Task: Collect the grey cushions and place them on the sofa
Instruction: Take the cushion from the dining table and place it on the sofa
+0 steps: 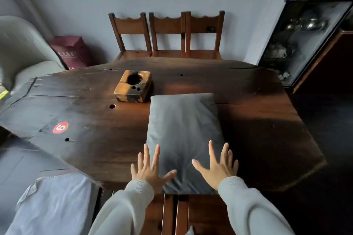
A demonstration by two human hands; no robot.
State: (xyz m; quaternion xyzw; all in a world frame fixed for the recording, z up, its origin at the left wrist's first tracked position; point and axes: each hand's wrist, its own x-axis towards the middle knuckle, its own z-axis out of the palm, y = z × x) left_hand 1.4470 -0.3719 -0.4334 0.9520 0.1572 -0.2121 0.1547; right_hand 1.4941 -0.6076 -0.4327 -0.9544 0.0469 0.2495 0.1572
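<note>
Grey cushion (184, 135) lies flat on the dark wooden tabletop (91, 139), its near edge at the tabletop's near rim, toward 6 o'clock. Both hands are spread wide with fingers splayed and neither grip holds anything. The left hand (150, 170) hovers at the cushion's near-left corner, at about 7 o'clock from its middle; its thumb reaches over the fabric, and it may be touching there, though the angle does not settle it. The right hand (219, 168) sits over the near-right part, at about 5 o'clock. Both pale sleeves run out of the frame at the bottom.

A wooden block (133, 88) with a large round hole stands just beside the cushion's far-left corner, at 11 o'clock. A red round sticker (60, 127) marks the tabletop at 9 o'clock. Three wooden chairs (166, 34) stand against the wall at 12 o'clock, their legs hidden behind the tabletop. A glass cabinet (305, 30) at 2 o'clock is cut off by the frame, its contents dim and hard to make out. Pale fabric (53, 206) at 7 o'clock is blurred and cannot be identified.
</note>
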